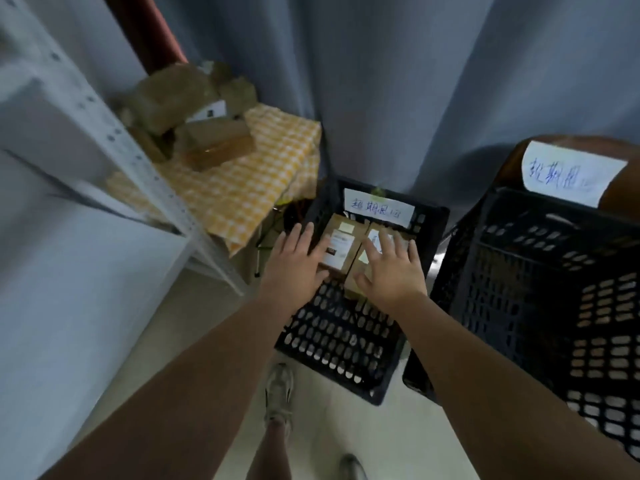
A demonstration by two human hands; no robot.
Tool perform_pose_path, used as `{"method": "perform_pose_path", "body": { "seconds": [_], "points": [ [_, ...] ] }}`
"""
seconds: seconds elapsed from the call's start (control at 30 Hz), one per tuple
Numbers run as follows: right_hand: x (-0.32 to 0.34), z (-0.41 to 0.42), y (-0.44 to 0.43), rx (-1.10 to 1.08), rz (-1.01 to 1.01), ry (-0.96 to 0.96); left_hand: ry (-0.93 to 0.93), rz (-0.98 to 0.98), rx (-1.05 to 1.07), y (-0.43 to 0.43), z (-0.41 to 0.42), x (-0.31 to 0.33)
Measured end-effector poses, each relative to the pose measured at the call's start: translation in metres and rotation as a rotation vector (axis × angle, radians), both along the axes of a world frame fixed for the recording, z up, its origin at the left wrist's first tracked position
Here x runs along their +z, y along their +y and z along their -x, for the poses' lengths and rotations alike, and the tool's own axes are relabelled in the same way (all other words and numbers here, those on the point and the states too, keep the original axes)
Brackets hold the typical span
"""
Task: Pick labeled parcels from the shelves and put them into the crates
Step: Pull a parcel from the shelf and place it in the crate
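Two brown cardboard parcels with white labels lie side by side in a black plastic crate on the floor. My left hand hovers with spread fingers over the left parcel. My right hand is spread above the right parcel, covering most of it. Neither hand grips anything. A paper label with handwriting sits on the crate's far rim. More brown parcels are piled on a surface covered with a yellow checked cloth at the upper left.
A second, larger black crate with its own handwritten paper label stands to the right. A grey metal shelf upright runs along the left. Blue curtains hang behind. My shoe is on the pale floor below the crate.
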State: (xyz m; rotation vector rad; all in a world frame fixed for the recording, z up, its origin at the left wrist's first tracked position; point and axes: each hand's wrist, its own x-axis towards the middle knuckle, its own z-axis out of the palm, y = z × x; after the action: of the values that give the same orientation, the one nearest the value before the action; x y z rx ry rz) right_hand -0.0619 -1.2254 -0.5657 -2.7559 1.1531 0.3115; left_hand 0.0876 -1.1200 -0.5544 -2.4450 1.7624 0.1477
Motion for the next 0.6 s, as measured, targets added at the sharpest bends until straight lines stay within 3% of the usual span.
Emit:
{"method": "perform_pose_path", "body": {
  "seconds": [0.27, 0.4, 0.6],
  "points": [
    [0.113, 0.012, 0.105, 0.263, 0.010, -0.198, -0.117, 0.114, 0.240, 0.160, 0.032, 0.113],
    [0.145, -0.014, 0.164, 0.453, 0.036, -0.258, -0.122, 0.211, 0.412, 0.251, 0.031, 0.147],
    [0.180, -0.057, 0.298, 0.739, 0.063, -0.380, -0.255, 0.172, 0.702, 0.393, 0.044, 0.181]
  ]
}}
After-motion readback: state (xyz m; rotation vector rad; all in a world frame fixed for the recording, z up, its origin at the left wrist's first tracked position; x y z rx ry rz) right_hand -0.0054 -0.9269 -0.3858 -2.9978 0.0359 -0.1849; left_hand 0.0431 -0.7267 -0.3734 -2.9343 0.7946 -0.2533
